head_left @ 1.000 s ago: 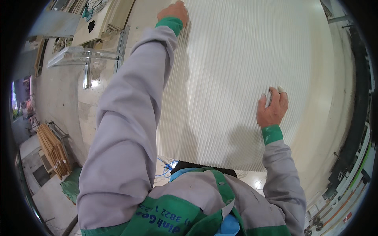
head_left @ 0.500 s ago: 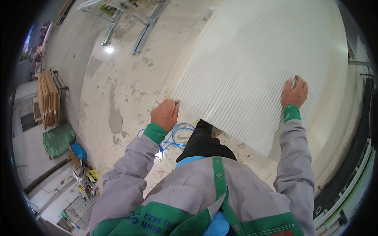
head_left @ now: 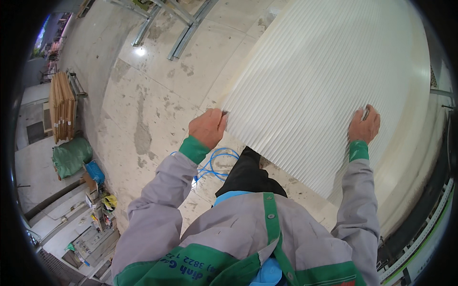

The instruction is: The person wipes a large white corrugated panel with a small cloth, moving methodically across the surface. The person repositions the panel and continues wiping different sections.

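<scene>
A large white ribbed sheet [head_left: 305, 95] stretches away from me, its near edge in front of my legs. At its near left corner, my left hand [head_left: 208, 127] is closed, fingertips pinching the sheet's edge. A small dark spot shows at those fingertips, too small to name. My right hand [head_left: 364, 126] rests over the sheet towards its right side, thumb and fingers closed together. Something small and dark shows between those fingers, and its kind cannot be made out.
A blue hose or cable [head_left: 217, 164] lies coiled on the stained floor [head_left: 157, 109] beside my leg. Metal stand legs [head_left: 183, 40] are at the far left. Brown flat boards [head_left: 62, 107], a green bundle [head_left: 72, 156] and assorted items stand along the left. A dark roll-like length [head_left: 420, 190] lies right.
The view has shifted a little, so the sheet and floor sit differently in the picture. My left hand appears slightly higher and further right, my right hand slightly lower. Both remain closed.
</scene>
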Available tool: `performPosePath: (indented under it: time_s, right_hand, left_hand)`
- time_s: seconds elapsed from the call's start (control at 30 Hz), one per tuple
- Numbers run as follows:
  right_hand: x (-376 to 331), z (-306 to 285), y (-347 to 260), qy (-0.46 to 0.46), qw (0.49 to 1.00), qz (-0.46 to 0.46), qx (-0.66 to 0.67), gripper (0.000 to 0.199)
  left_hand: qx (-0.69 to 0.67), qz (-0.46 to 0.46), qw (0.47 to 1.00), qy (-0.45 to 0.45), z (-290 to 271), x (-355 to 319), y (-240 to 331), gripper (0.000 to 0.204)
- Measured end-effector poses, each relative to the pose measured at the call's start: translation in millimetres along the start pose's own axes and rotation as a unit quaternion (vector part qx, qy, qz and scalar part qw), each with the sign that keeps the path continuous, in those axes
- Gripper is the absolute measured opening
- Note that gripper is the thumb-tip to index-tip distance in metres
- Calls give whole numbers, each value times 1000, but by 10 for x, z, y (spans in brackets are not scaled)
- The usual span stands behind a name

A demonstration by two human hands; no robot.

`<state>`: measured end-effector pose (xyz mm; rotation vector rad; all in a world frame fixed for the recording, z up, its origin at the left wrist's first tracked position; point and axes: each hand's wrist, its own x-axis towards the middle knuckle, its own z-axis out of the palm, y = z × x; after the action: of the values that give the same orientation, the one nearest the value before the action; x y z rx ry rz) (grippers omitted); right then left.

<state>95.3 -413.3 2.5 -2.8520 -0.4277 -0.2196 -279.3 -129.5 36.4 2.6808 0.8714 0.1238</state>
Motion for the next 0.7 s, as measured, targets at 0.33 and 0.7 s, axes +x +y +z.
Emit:
performPosePath:
  time_s: [0.33, 0.7]
  right_hand:
    - [7, 103, 109, 19, 999, -46, 8, 45]
    - [94, 37, 120, -4, 999, -36, 25, 45]
  left_hand:
    - [60, 42, 997, 23, 478, 3043, 868, 23]
    - [106, 106, 985, 83, 935, 5832, 1604, 27]
